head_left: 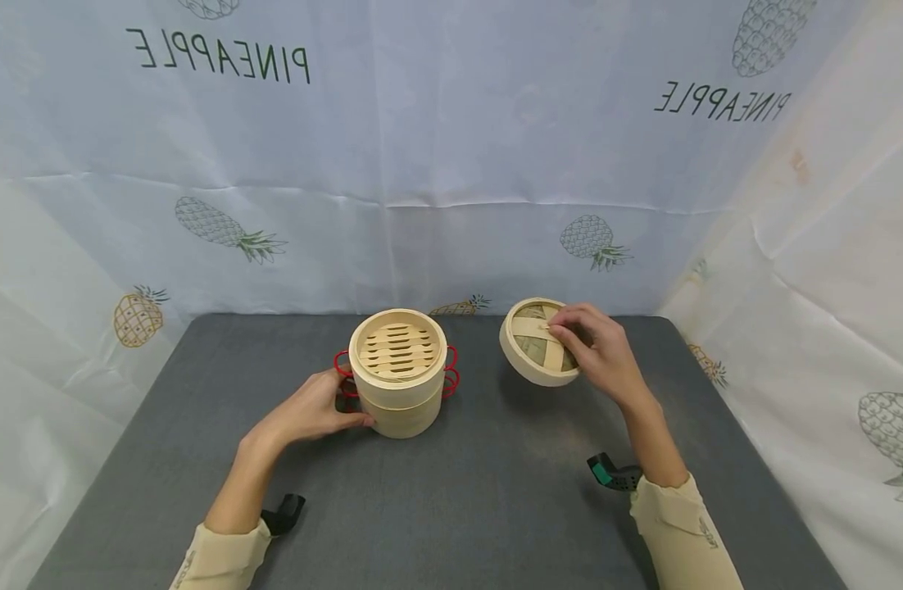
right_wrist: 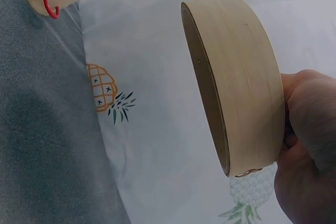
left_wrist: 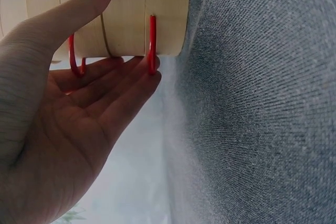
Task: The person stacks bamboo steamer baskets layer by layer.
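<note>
A two-tier bamboo steamer (head_left: 398,393) with red side handles stands on the dark table, its slatted inner base showing from above. My left hand (head_left: 315,410) holds its left side, thumb along the front wall and fingers around behind by the red handles (left_wrist: 152,45). To the right, my right hand (head_left: 597,348) pinches the small knob on top of the round bamboo lid (head_left: 531,356). The lid hangs tilted above the table, and its open underside shows in the right wrist view, where the lid's rim (right_wrist: 241,87) faces the camera.
The dark grey table (head_left: 466,508) runs up to a white pineapple-print curtain (head_left: 437,147) at the back. More white cloth (head_left: 828,328) hangs along the sides. Each wrist wears a black camera mount (head_left: 615,474).
</note>
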A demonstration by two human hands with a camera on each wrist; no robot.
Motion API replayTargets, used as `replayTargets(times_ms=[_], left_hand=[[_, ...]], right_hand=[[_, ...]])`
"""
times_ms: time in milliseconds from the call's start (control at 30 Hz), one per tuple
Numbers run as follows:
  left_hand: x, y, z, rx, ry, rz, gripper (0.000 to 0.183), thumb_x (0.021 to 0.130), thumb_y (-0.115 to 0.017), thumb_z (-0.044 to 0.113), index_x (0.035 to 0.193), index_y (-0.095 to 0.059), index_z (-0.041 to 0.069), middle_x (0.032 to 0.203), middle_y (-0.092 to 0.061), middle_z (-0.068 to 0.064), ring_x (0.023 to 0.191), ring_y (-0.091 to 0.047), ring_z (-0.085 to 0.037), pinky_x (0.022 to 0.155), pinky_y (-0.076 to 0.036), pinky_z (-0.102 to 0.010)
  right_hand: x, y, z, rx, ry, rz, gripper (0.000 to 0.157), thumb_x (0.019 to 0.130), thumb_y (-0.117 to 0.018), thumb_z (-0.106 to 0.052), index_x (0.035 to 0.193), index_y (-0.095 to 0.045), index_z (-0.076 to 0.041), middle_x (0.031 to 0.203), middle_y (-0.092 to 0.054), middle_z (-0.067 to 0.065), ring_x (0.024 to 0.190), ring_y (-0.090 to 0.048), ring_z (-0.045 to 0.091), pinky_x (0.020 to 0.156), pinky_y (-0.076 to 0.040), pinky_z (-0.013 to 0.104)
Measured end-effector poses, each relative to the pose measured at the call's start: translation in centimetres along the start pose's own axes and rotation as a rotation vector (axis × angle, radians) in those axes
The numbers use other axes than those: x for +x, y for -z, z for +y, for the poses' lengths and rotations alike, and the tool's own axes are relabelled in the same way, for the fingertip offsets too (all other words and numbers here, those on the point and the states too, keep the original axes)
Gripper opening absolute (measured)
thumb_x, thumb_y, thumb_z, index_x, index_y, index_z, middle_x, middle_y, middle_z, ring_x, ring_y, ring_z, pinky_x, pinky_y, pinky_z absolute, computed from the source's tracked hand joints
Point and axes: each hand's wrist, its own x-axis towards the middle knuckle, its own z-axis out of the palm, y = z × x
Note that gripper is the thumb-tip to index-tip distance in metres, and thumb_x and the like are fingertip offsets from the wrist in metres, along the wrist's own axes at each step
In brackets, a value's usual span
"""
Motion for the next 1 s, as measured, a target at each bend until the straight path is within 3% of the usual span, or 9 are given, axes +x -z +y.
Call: replayTargets(times_ms=[433, 1000], left_hand=[[0.0, -0.1, -0.1, -0.009, -0.014, 0.001, 0.065, 0.084, -0.097, 0.025, 0.135, -0.064, 0.003, 0.117, -0.08, -0.01, 0.102, -0.08, -0.023, 0.085, -0.066, -0.033], [0.0, -0.1, -0.2, -0.007, -0.011, -0.003, 0.064, 0.083, -0.097, 0.026, 0.135, -0.065, 0.003, 0.117, -0.08, -0.01, 0.103, -0.08, -0.022, 0.085, -0.066, -0.033]], right_hand=[[0.9, -0.3, -0.8, 0.025, 0.038, -0.008, 0.017, 0.095, -0.076, 0.01, 0.108, -0.078, -0.001, 0.112, -0.076, 0.014, 0.107, -0.065, 0.0, 0.089, -0.051, 0.006], [2.8, -1.4, -2.9, 0.058, 0.091, -0.033, 0.016, 0.093, -0.078, 0.008, 0.106, -0.079, -0.001, 0.112, -0.075, 0.015, 0.108, -0.066, 0.008, 0.091, -0.052, 0.01]])
